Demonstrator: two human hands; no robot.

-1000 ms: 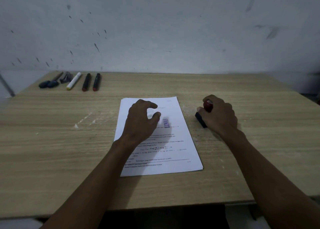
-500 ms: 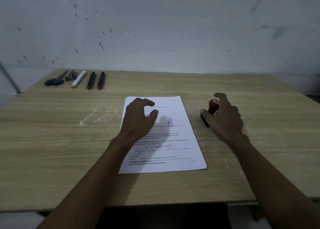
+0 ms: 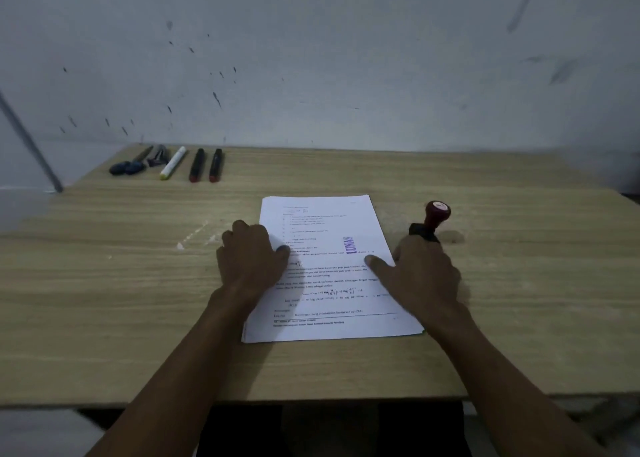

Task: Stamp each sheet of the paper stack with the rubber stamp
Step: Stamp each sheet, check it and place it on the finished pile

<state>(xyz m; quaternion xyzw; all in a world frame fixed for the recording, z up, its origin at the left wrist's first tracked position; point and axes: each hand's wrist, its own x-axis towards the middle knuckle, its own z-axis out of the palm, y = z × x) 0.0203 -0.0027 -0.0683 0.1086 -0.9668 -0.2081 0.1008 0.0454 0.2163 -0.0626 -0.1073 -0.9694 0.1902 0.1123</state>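
A stack of white printed sheets (image 3: pixel 329 276) lies on the wooden table (image 3: pixel 121 283) in front of me. The top sheet carries a purple stamp mark (image 3: pixel 350 245) near its right side. The rubber stamp (image 3: pixel 431 223), with a red knob and black base, stands upright on the table just right of the stack, and no hand holds it. My left hand (image 3: pixel 251 259) rests on the stack's left edge, thumb on the paper. My right hand (image 3: pixel 420 276) lies at the stack's right edge, just below the stamp, thumb pressing on the sheet.
Several markers and pens (image 3: pixel 169 164) lie in a row at the table's far left corner. A grey wall (image 3: pixel 329 58) rises right behind the table. The table's front edge (image 3: pixel 311 399) is close to my body.
My right hand has let go of the stamp and moved down and left to the paper's right edge. My left hand has slid left to the stack's left edge.
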